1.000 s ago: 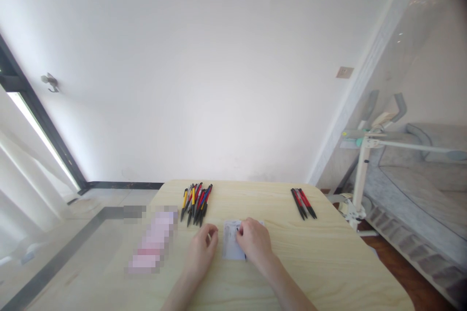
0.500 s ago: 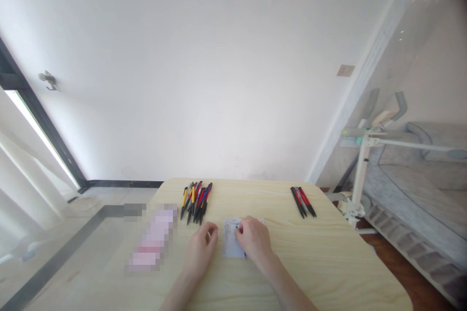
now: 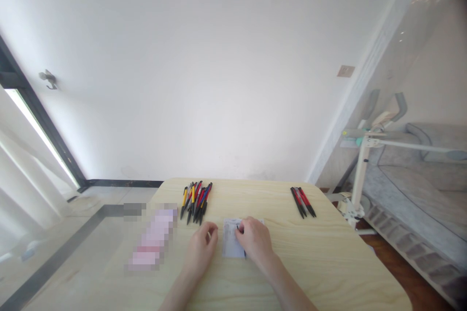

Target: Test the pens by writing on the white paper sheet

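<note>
My right hand rests on a small white paper pad with grey print near its top. Its fingers are pinched around a pen, mostly hidden by the hand; a short dark end pokes out beside the fingertips. Another dark bit shows at the pad's lower edge. To the left of the pad, my left hand lies on the table with its fingers curled in towards the thumb, and I see nothing held in it. Beyond it is a loose pile of several pens, with yellow, red, grey and blue barrels and black tips.
The light wooden table has rounded corners and faces a white wall. A few red and grey pens lie at its back right. A blurred pink shape is at the left edge. A white exercise frame and a grey sofa stand at right.
Almost nothing differs. My right hand has shifted very slightly on the pad; my left hand and the pens stay where they were.
</note>
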